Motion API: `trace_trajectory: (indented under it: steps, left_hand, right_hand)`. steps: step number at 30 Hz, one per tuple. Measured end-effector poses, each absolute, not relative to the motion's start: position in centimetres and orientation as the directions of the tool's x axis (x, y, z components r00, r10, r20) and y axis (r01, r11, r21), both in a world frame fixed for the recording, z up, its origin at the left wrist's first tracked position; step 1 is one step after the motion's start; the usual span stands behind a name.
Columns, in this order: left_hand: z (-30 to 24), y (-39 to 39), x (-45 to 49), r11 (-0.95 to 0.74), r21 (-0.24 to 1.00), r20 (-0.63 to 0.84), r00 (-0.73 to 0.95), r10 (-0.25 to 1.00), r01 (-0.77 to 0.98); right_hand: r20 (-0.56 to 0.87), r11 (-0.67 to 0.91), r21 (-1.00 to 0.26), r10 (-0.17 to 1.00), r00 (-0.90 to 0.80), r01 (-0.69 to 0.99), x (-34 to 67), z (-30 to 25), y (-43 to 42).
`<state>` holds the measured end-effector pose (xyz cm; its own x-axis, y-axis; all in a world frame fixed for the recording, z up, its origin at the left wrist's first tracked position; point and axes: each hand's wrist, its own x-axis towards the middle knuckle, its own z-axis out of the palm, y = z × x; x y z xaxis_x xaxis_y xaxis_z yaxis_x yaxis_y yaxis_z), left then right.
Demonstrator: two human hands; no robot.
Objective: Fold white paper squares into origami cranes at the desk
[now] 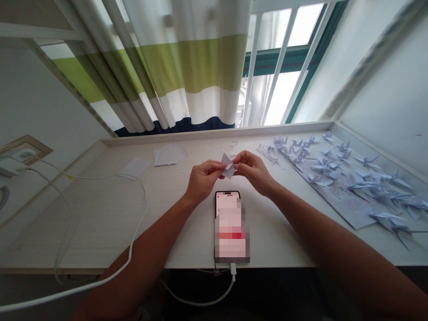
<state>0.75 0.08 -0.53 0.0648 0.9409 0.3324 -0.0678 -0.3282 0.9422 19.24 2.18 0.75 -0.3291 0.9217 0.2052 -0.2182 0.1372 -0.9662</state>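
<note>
A small folded piece of white paper (228,166), diamond-shaped, is held up between both hands above the desk. My left hand (205,178) pinches its left edge with thumb and fingers. On the other side, my right hand (253,171) grips the right edge, its thumb and fingertips closed on the paper. Just below the hands lies a phone (230,223) with its screen lit and partly blurred out. Many folded paper cranes (326,167) sit on the right side of the desk.
A stack of white paper squares (170,154) and a single sheet (135,168) lie at the left back. Under some cranes is a printed sheet (344,203). Paper scraps (267,154) lie near the back. A white cable (142,214) crosses the left side. A raised ledge (187,136) bounds the desk (100,223).
</note>
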Motion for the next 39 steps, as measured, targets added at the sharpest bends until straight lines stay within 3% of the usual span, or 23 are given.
trace_trajectory:
  steps: [5, 13, 21, 31, 39]
  left_hand:
    - [-0.2, -0.1, 0.7, -0.346, 0.937, 0.348, 0.076, 0.934, -0.037]
    - [0.1, 0.1, 0.8, -0.250, 0.959, 0.255, 0.023, 0.967, -0.136]
    - [0.0, 0.2, 0.6, -0.236, 0.972, 0.237, 0.047, 0.970, -0.015]
    - [0.2, -0.1, 0.4, -0.204, 0.979, 0.205, 0.092, 0.974, -0.015]
    - [0.6, 0.3, 0.1, -0.060, 0.985, 0.077, 0.095, 0.993, -0.163]
  right_hand:
    - [0.244, 0.208, -0.967, 0.921, -0.304, -0.148, 19.0, 0.6, 2.2]
    - [0.251, 0.200, -0.961, 0.922, -0.295, -0.193, 19.0, 0.4, 2.2]
    - [0.263, 0.225, -0.960, 0.927, -0.268, -0.165, 19.0, -0.2, 2.5]
    - [0.278, 0.266, -0.960, 0.913, -0.299, -0.081, 18.8, 0.0, 2.1]
    - [0.279, 0.252, -0.959, 0.925, -0.258, -0.133, 19.2, 0.5, 2.2]
